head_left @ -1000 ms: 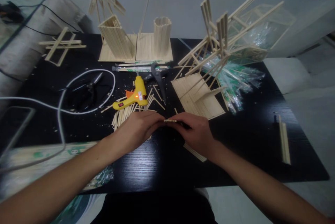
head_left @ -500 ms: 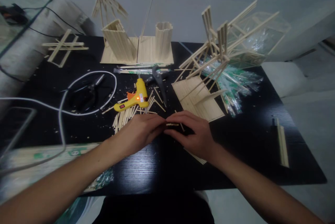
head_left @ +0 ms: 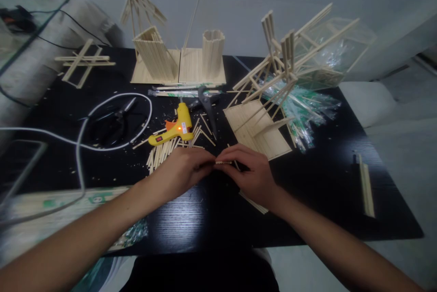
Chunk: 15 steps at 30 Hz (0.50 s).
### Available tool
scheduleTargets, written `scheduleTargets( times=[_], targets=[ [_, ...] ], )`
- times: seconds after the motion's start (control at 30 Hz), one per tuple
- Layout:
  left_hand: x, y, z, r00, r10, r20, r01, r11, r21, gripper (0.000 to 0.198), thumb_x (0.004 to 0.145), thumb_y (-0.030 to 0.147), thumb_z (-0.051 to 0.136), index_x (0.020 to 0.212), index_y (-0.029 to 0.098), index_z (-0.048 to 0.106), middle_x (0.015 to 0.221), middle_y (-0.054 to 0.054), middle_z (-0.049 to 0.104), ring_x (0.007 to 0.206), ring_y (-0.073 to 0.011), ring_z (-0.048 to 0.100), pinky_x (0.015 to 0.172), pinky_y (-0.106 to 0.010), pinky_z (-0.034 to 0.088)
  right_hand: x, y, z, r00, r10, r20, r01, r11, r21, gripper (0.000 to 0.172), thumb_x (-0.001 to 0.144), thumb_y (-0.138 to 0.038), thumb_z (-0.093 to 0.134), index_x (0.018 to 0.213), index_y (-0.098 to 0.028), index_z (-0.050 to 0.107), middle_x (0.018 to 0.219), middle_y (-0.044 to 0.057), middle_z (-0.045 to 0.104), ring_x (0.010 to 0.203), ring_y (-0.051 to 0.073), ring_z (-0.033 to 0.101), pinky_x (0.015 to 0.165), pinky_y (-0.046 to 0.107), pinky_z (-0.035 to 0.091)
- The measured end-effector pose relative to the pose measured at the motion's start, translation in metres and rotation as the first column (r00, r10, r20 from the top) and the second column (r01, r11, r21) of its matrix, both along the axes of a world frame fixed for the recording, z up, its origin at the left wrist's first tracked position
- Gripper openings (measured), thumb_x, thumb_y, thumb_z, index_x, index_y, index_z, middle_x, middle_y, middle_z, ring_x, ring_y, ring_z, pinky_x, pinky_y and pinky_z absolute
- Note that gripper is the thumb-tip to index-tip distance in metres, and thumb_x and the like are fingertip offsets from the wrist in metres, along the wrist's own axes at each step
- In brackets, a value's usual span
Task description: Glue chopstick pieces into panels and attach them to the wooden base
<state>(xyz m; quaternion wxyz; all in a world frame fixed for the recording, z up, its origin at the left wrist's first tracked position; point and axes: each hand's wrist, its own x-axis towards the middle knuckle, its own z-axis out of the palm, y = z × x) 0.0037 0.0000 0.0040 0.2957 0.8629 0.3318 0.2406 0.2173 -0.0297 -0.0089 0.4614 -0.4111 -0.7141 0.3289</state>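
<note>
My left hand (head_left: 182, 173) and my right hand (head_left: 250, 173) meet over the middle of the black table (head_left: 327, 192). Both pinch a short row of small wooden sticks (head_left: 223, 162) between their fingertips, held just above the table top. A loose heap of cut sticks (head_left: 167, 150) lies just behind my left hand. A yellow glue gun (head_left: 174, 128) with its orange light on rests beyond that heap. A flat panel of joined sticks (head_left: 257, 129) lies right behind my right hand. A few long sticks (head_left: 254, 202) lie under my right wrist.
Black scissors (head_left: 206, 101) and pliers (head_left: 118, 117) lie near the glue gun, whose white cable (head_left: 80, 146) loops left. Stick-built models (head_left: 179, 57) stand at the back; a tilted stick frame (head_left: 283, 62) rises over plastic wrappers (head_left: 307, 105). Long sticks (head_left: 365, 185) lie at right.
My hands have dropped slightly toward the table with the stick row still pinched between them. The view has shifted a little; nothing else on the table has moved.
</note>
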Motion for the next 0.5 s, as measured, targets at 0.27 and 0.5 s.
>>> scheduleTargets(
  times=[0.27, 0.5],
  targets=[
    [0.0001, 0.0012, 0.0032, 1.000, 0.002, -0.026, -0.002, 1.000, -0.020, 0.010, 0.095, 0.012, 0.064, 0.093, 0.016, 0.074, 0.079, -0.001, 0.072, 0.068, -0.0132, 0.068, 0.062, -0.022, 0.048, -0.0003, -0.0012, -0.0020, 1.000, -0.013, 0.015, 0.013, 1.000, -0.007, 0.004, 0.091, -0.020, 0.078, 0.092, -0.024, 0.077, 0.094, 0.003, 0.076, 0.087, 0.017, 0.074, 0.081, 0.033, 0.061],
    [0.0001, 0.0016, 0.0023, 1.000, 0.006, -0.018, -0.006, 0.999, -0.032, 0.012, 0.097, 0.016, 0.062, 0.094, 0.018, 0.074, 0.079, -0.001, 0.073, 0.069, -0.0137, 0.069, 0.063, -0.023, 0.049, -0.0001, -0.0019, -0.0046, 1.000, -0.020, 0.006, 0.020, 1.000, -0.012, 0.005, 0.091, -0.021, 0.078, 0.094, -0.024, 0.077, 0.094, 0.003, 0.076, 0.088, 0.017, 0.074, 0.082, 0.033, 0.061]
  ],
)
